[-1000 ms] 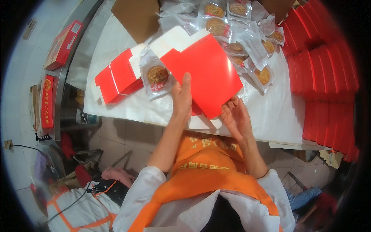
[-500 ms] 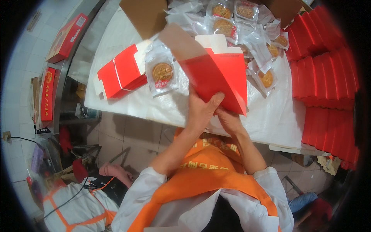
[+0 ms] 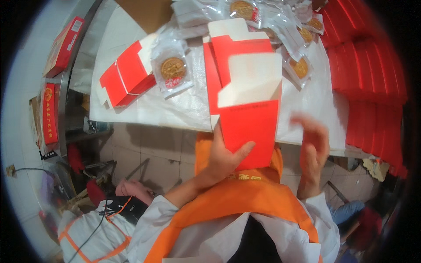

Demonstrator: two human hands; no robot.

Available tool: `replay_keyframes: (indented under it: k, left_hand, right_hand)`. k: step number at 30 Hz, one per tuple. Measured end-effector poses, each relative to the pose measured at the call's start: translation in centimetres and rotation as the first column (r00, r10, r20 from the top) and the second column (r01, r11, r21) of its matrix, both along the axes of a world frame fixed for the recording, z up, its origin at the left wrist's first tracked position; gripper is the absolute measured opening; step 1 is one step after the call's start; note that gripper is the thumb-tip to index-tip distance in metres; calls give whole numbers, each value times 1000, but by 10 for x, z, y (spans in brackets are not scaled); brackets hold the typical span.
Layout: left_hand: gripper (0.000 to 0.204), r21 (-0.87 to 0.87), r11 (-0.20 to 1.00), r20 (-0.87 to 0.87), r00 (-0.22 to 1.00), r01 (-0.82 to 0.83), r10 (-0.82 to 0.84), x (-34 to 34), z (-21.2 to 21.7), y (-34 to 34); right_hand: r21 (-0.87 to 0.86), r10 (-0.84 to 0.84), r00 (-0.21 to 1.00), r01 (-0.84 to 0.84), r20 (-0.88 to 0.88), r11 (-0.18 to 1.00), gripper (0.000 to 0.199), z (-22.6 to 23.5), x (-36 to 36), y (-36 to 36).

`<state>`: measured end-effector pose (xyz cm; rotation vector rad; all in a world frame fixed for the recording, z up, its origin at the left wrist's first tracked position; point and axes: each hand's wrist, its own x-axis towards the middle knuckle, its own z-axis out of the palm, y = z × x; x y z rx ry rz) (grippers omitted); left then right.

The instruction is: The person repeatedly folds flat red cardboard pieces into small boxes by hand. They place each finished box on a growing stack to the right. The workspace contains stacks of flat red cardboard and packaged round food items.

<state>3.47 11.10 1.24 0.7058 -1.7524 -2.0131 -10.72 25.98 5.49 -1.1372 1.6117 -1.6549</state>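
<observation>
Red carton [image 3: 252, 129] sat in the left hand [image 3: 223, 154]

On my feed, the left thumb lay over the carton's face, fingers gripping its side, at the near edge of the bench [image 3: 175, 111]. The right hand [image 3: 313, 144] hung apart, blurred, fingers loosely open. Beyond, I saw flat red cartons [image 3: 239, 47], a bagged round cake [image 3: 173, 70] left of them, then other bagged cakes [image 3: 241, 9].
</observation>
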Motion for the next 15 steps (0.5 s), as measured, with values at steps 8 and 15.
replay_keyframes:
  k: [8, 15]
  left_hand:
    - [64, 122, 984, -26, 992, 129, -127, 13, -13, -6]
    - [25, -49, 973, -70, 971, 224, -227, 13, -36, -27]
  right_hand:
    - [115, -6, 994, -6, 109, 993, 25, -33, 11, -31]
    - [24, -187, 953, 186, 239, 982, 10, -50, 30, -31]
